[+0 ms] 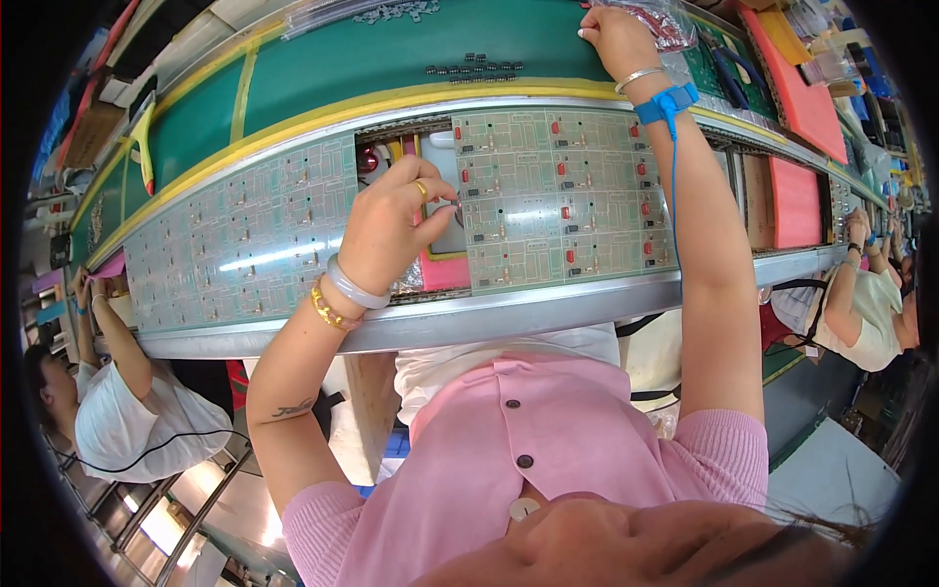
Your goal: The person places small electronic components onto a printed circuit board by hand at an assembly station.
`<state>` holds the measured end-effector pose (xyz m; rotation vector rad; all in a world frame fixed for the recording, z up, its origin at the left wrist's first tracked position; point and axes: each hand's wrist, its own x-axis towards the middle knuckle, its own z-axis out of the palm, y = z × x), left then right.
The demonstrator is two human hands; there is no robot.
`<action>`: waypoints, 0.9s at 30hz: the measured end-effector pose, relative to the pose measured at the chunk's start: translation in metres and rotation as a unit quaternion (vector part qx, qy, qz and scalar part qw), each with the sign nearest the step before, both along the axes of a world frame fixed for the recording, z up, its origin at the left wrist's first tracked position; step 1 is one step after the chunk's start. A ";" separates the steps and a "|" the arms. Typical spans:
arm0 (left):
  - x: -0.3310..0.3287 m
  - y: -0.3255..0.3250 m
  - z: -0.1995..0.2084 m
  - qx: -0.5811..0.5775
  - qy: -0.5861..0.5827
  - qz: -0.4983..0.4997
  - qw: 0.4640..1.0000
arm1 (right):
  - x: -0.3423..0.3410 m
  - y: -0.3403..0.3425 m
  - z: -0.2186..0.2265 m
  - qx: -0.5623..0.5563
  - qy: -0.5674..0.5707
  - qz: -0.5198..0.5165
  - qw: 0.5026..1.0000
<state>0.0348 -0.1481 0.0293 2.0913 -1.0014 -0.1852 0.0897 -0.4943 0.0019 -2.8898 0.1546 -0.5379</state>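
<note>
My left hand (396,213) is over the gap between two printed circuit board panels. Its thumb and forefinger are curled together at the left edge of the right panel (533,210); what they hold, if anything, is too small to make out. Red and black components stand in columns on that panel. The left panel (230,230) carries only small parts. My right hand (623,44) reaches to the far green mat (548,49), fingers closed beside a clear plastic bag (670,27) with red parts. Whatever it pinches is hidden. A blue strap with a cord circles the right wrist.
A metal rail (528,318) runs along the near side of the line. Small black components (474,70) lie in rows on the mat, with grey parts (396,12) behind. Pliers (732,78) and red foam (797,93) are at right. Other people sit on both sides.
</note>
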 end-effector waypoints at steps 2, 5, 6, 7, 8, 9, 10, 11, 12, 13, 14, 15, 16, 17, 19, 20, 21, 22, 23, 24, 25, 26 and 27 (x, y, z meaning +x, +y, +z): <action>0.001 -0.006 0.002 0.025 -0.033 -0.005 0.999 | 0.006 -0.003 -0.011 -0.073 -0.024 -0.045 0.996; 0.001 -0.010 0.001 0.048 -0.028 -0.002 0.998 | 0.007 0.004 -0.013 -0.124 -0.026 -0.079 0.989; 0.001 -0.010 0.000 0.050 -0.029 -0.006 0.998 | 0.005 0.004 -0.013 -0.130 -0.034 -0.074 0.988; 0.002 -0.011 -0.001 0.050 -0.027 -0.006 0.998 | 0.002 0.002 -0.013 -0.105 -0.066 -0.057 0.991; 0.003 -0.011 -0.003 0.050 -0.025 -0.005 0.998 | 0.000 0.002 -0.010 -0.103 -0.066 -0.059 0.991; 0.003 -0.011 -0.004 0.052 -0.026 -0.007 0.998 | -0.003 0.002 -0.008 -0.037 -0.055 -0.036 0.997; 0.003 -0.010 -0.004 0.055 -0.018 -0.006 0.998 | -0.006 0.002 -0.005 0.029 -0.043 -0.012 0.999; 0.003 -0.011 -0.005 0.055 -0.009 -0.005 0.998 | -0.012 0.004 0.001 0.029 -0.043 -0.015 0.999; 0.003 -0.011 -0.005 0.056 -0.010 -0.006 0.998 | -0.019 0.011 0.009 0.035 -0.041 0.003 0.999; 0.002 -0.010 -0.006 0.054 -0.013 -0.007 0.998 | -0.024 0.016 0.013 0.040 -0.039 0.021 0.998; 0.002 -0.011 -0.006 0.052 -0.017 -0.008 0.998 | -0.027 0.018 0.014 0.040 -0.039 0.018 0.998; 0.002 -0.012 -0.005 0.052 -0.017 -0.011 0.998 | -0.030 0.020 0.014 0.057 -0.040 0.030 0.997; 0.002 -0.012 -0.005 0.050 -0.035 -0.010 0.998 | -0.033 0.022 0.014 0.074 -0.041 0.042 0.996; 0.002 -0.013 -0.005 0.048 -0.052 -0.008 0.997 | -0.039 0.027 0.017 0.074 -0.041 0.041 0.996; 0.002 -0.012 -0.004 0.050 -0.057 -0.009 0.997 | -0.050 0.036 0.025 0.136 -0.227 0.195 0.944; 0.002 -0.012 -0.003 0.053 -0.062 -0.008 0.997 | -0.049 0.038 0.026 0.136 -0.228 0.193 0.945; 0.002 -0.012 -0.002 0.054 -0.063 -0.009 0.997 | -0.049 0.040 0.026 0.121 -0.137 0.127 0.975; 0.002 -0.012 -0.002 0.056 -0.063 -0.011 0.996 | -0.048 0.042 0.027 0.104 -0.044 0.059 0.992; 0.002 -0.012 -0.002 0.059 -0.063 -0.013 0.996 | -0.049 0.045 0.028 0.105 -0.044 0.059 0.992; 0.002 -0.012 -0.002 0.059 -0.063 -0.013 0.996 | -0.050 0.049 0.030 0.121 -0.024 0.045 0.991; 0.002 -0.011 -0.002 0.062 -0.062 -0.013 0.996 | -0.051 0.052 0.032 0.138 -0.004 0.032 0.990; 0.001 -0.012 -0.002 0.065 -0.061 -0.012 0.996 | -0.052 0.053 0.035 0.138 -0.004 0.031 0.990; 0.001 -0.012 -0.002 0.065 -0.060 -0.013 0.996 | -0.053 0.055 0.037 0.138 -0.001 0.037 0.990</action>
